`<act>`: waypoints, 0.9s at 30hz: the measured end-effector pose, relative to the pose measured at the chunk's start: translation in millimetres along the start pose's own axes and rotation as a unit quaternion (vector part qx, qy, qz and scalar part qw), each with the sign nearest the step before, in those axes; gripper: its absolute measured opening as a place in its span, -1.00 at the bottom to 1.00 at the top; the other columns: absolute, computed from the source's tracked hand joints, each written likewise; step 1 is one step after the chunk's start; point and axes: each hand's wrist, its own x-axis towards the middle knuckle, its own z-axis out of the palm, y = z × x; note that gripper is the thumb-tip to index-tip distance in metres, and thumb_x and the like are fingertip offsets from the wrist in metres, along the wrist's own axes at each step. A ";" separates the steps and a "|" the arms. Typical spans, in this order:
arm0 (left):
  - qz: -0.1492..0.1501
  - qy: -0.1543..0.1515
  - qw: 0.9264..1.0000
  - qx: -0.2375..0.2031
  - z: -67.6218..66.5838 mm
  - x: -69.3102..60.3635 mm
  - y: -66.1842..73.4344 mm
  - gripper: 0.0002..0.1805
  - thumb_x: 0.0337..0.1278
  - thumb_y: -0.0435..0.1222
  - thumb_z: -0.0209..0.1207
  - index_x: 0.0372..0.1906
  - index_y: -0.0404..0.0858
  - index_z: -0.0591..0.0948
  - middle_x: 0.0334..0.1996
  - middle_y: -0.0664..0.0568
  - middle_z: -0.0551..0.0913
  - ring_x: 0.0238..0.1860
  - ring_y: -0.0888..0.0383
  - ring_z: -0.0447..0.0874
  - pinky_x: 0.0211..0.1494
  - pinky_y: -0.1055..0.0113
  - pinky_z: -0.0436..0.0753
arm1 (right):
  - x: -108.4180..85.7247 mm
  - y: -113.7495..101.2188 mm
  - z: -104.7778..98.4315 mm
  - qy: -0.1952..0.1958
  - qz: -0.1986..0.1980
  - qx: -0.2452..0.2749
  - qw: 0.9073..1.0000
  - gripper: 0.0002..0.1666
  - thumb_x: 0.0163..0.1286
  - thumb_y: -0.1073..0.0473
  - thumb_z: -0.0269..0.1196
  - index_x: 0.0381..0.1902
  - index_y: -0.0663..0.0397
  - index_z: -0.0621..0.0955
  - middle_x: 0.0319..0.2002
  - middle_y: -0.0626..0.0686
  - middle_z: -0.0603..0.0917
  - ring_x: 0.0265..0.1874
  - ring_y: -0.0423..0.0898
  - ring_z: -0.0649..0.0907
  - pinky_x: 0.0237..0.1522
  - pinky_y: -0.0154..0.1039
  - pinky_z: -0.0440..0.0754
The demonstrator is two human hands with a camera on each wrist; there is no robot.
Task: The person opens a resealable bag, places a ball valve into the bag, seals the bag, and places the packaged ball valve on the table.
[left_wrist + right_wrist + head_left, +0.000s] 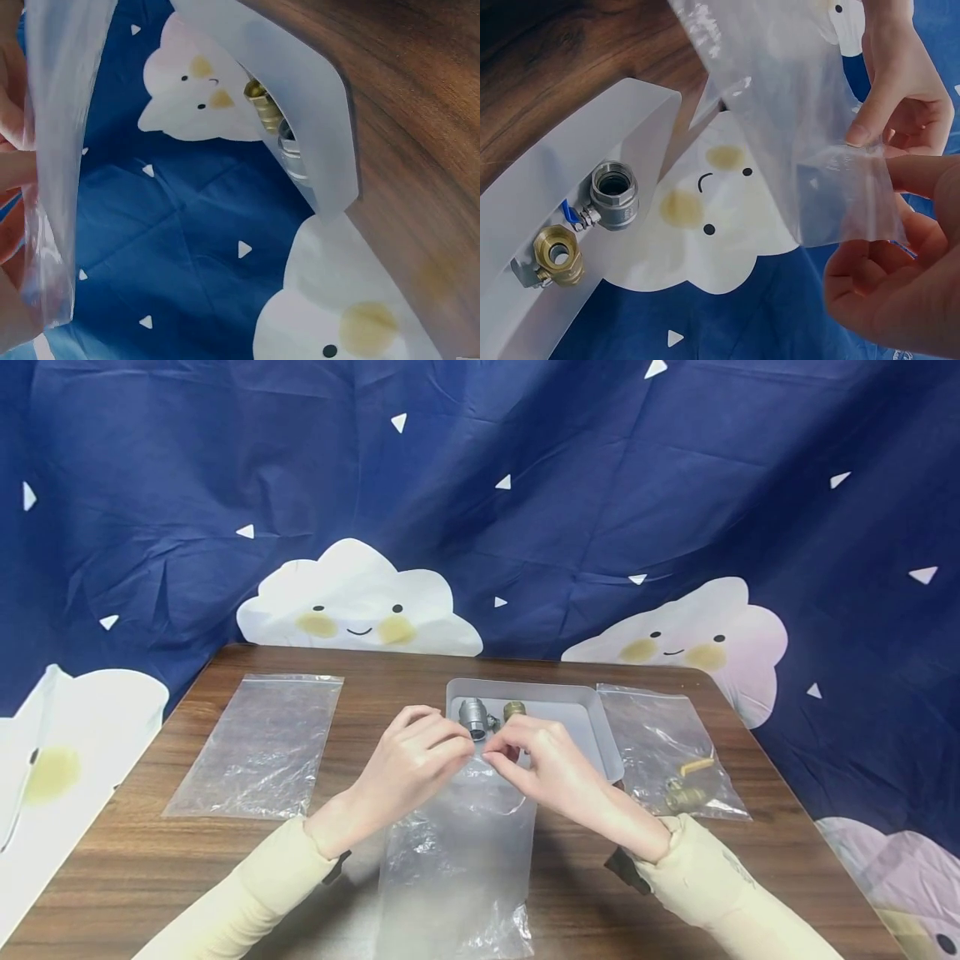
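Note:
A clear plastic bag hangs from both hands in the head view, its top edge pinched between the fingertips. My left hand and right hand are close together at that edge. In the right wrist view the right hand grips the bag's end, and the left hand pinches it just beside. Behind the hands, a grey tray holds a steel valve and a brass valve; the right wrist view shows a blue handle on the steel valve.
A flat zip bag lies at the left of the wooden table. Right of the tray lies another bag with a brass valve and a yellow handle inside. A blue curtain with clouds hangs behind.

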 end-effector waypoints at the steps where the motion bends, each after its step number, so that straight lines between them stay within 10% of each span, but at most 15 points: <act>1: 0.003 0.003 1.000 0.002 0.3 0.2 0.0 -0.87 -0.01 -0.39 0.41 -0.37 -0.11 0.70 -0.37 0.16 0.73 -0.29 0.21 0.68 0.06 0.22 0.61 | 0.0 0.2 0.6 0.002 0.000 0.001 1.000 -0.92 0.22 0.33 0.38 -0.40 0.03 0.71 -0.49 -0.09 0.65 -0.46 -0.27 0.58 -0.40 -0.48 0.60; 11: 0.012 0.021 0.999 -0.030 -0.1 -1.3 -0.8 -0.87 0.29 -0.33 0.22 -0.37 -0.13 0.72 -0.39 0.16 0.75 -0.29 0.22 0.70 0.06 0.22 0.63 | 0.0 2.0 2.4 0.011 0.016 0.007 1.000 -0.91 0.18 0.32 0.40 -0.41 0.01 0.73 -0.50 -0.09 0.68 -0.49 -0.30 0.60 -0.49 -0.45 0.58; 27: 0.023 0.046 0.997 -0.059 3.5 0.4 0.1 -0.84 -0.09 -0.47 0.43 -0.42 -0.18 0.70 -0.39 0.10 0.75 -0.31 0.20 0.71 -0.02 0.29 0.64 | 3.2 3.1 2.9 0.049 0.027 -0.016 0.998 -0.91 0.18 0.33 0.37 -0.45 0.02 0.72 -0.56 -0.12 0.62 -0.53 -0.29 0.57 -0.47 -0.50 0.55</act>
